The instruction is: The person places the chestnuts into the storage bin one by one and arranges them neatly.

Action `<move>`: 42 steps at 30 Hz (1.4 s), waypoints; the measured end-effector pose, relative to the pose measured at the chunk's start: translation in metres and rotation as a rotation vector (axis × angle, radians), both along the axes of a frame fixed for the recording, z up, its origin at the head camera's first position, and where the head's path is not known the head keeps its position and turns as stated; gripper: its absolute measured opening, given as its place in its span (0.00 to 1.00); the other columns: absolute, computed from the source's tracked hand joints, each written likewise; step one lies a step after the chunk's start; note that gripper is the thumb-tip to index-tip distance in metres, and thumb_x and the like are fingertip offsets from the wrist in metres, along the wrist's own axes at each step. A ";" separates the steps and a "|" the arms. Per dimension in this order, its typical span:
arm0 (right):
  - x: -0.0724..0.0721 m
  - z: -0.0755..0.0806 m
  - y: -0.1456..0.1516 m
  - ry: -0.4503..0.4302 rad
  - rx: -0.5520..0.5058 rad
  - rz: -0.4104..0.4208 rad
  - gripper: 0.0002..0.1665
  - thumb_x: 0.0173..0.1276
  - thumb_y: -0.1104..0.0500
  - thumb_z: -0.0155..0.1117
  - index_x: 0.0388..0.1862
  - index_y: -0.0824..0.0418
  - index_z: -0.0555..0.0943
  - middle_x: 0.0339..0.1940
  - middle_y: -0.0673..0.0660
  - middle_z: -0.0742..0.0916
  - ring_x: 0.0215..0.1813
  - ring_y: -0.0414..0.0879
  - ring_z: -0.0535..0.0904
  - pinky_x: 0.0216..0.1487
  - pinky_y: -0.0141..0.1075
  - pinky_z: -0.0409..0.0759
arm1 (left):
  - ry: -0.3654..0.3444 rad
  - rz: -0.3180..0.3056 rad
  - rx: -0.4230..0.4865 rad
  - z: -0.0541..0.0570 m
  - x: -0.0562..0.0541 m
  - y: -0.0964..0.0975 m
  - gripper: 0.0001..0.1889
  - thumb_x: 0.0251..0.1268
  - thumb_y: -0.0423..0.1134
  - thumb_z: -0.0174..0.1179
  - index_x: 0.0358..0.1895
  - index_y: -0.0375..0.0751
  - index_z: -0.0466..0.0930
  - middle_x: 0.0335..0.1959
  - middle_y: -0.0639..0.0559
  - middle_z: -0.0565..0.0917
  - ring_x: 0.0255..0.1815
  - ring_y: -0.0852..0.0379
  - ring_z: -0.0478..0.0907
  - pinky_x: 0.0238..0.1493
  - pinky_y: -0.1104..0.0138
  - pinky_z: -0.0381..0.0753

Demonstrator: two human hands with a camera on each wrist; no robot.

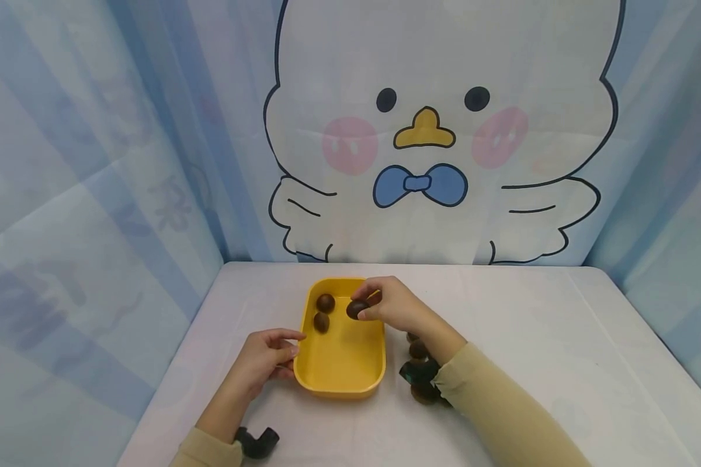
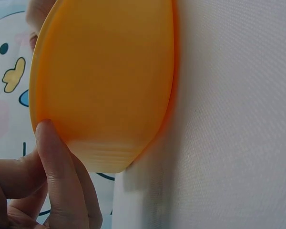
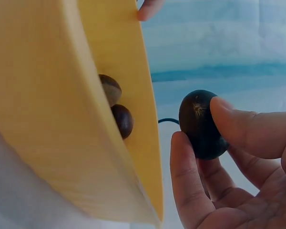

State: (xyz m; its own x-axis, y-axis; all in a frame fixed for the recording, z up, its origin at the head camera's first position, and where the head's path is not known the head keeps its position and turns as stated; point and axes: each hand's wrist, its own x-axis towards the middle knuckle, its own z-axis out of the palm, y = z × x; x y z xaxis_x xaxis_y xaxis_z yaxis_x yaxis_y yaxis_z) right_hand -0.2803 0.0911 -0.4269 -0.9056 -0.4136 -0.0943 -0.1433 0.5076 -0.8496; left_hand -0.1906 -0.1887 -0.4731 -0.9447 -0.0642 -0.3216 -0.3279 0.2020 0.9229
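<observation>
In the head view, a yellow tray (image 1: 341, 363) stands on the white table with two brown chestnuts (image 1: 325, 303) inside its far left part. My right hand (image 1: 394, 303) pinches another dark chestnut (image 1: 357, 309) between thumb and fingers, above the tray's far right corner. The right wrist view shows this chestnut (image 3: 202, 126) closely, with a pale star-shaped mark on its end. My left hand (image 1: 265, 357) is at the tray's left side. In the left wrist view, its extended fingers (image 2: 59, 176) touch the tray's rim and outer wall.
More chestnuts (image 1: 418, 350) lie right of the tray, partly hidden by the right forearm. A dark curved object (image 1: 258, 444) sits by the left sleeve, and a dark green one (image 1: 418, 371) by the right cuff. A printed curtain (image 1: 426, 227) hangs behind the table.
</observation>
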 end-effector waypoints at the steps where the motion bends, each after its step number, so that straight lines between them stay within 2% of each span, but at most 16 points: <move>1: -0.001 0.000 -0.002 0.002 -0.001 0.007 0.17 0.65 0.66 0.79 0.49 0.50 0.90 0.52 0.51 0.89 0.52 0.49 0.86 0.61 0.44 0.90 | 0.001 0.000 -0.001 0.000 0.000 0.000 0.15 0.72 0.27 0.67 0.59 0.38 0.89 0.37 0.41 0.86 0.24 0.52 0.82 0.30 0.65 0.90; 6: -0.005 0.002 -0.012 0.017 -0.022 0.055 0.16 0.66 0.66 0.78 0.50 0.52 0.89 0.51 0.52 0.89 0.51 0.49 0.86 0.59 0.43 0.90 | 0.002 0.000 -0.012 -0.001 -0.001 0.001 0.15 0.72 0.27 0.67 0.59 0.38 0.89 0.38 0.41 0.87 0.25 0.52 0.82 0.30 0.64 0.90; 13: -0.007 0.005 -0.030 0.027 -0.020 0.064 0.15 0.66 0.66 0.78 0.50 0.53 0.90 0.51 0.52 0.90 0.52 0.50 0.85 0.61 0.44 0.90 | -0.004 0.001 -0.010 0.001 -0.001 0.001 0.15 0.71 0.28 0.67 0.59 0.39 0.89 0.38 0.42 0.87 0.26 0.52 0.83 0.31 0.64 0.91; 18: -0.011 0.000 -0.041 0.020 -0.019 0.088 0.15 0.67 0.66 0.76 0.50 0.54 0.90 0.52 0.53 0.90 0.53 0.49 0.85 0.62 0.45 0.89 | -0.006 -0.001 -0.011 0.002 0.000 0.000 0.15 0.72 0.27 0.67 0.59 0.39 0.90 0.37 0.43 0.87 0.26 0.52 0.83 0.31 0.64 0.91; 23: -0.012 -0.005 -0.049 -0.009 -0.006 0.074 0.14 0.66 0.66 0.78 0.49 0.53 0.90 0.51 0.53 0.90 0.52 0.49 0.85 0.62 0.45 0.89 | -0.009 -0.004 -0.007 0.001 0.000 0.000 0.15 0.72 0.27 0.67 0.58 0.39 0.90 0.37 0.43 0.88 0.26 0.52 0.83 0.31 0.65 0.91; 36: -0.009 -0.019 -0.067 -0.040 0.010 0.106 0.15 0.65 0.66 0.79 0.49 0.55 0.90 0.46 0.52 0.90 0.51 0.49 0.82 0.62 0.44 0.87 | -0.009 -0.005 -0.006 0.003 0.001 0.001 0.16 0.72 0.28 0.67 0.59 0.38 0.89 0.39 0.40 0.88 0.26 0.52 0.83 0.31 0.64 0.91; 42: -0.006 -0.025 -0.074 -0.096 0.063 0.109 0.12 0.63 0.66 0.81 0.44 0.55 0.91 0.44 0.52 0.89 0.47 0.49 0.81 0.56 0.40 0.88 | -0.005 -0.008 -0.006 0.002 0.000 0.001 0.16 0.72 0.28 0.67 0.60 0.38 0.89 0.39 0.40 0.89 0.26 0.52 0.83 0.32 0.64 0.91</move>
